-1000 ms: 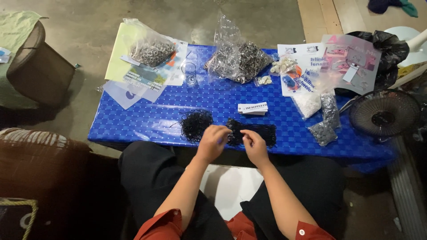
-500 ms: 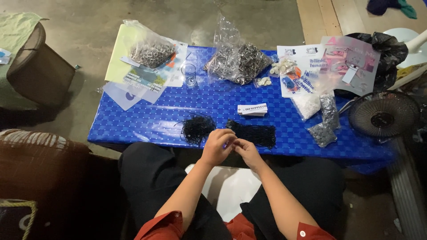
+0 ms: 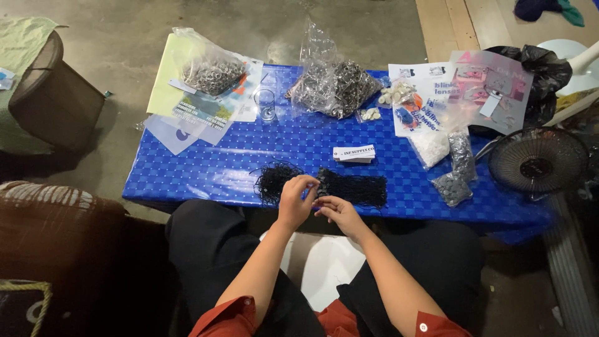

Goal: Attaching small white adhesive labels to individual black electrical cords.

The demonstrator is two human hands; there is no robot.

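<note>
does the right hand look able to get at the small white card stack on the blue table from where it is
Probably yes. The right hand sits at the table's near edge by the black cord bundle, and the white card stack lies just beyond that bundle with nothing standing between them, only a short forward reach over the cords.

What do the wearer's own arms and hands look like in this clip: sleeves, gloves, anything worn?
Both forearms are bare. The left hand and right hand wear no gloves. Red-orange sleeves are pushed up near the elbows; the right one has a small white button.

Clear bags (image 3: 334, 87) of metal bits stand at the back, white cards (image 3: 354, 153) mid-table, printed packets (image 3: 430, 103) right.
</note>
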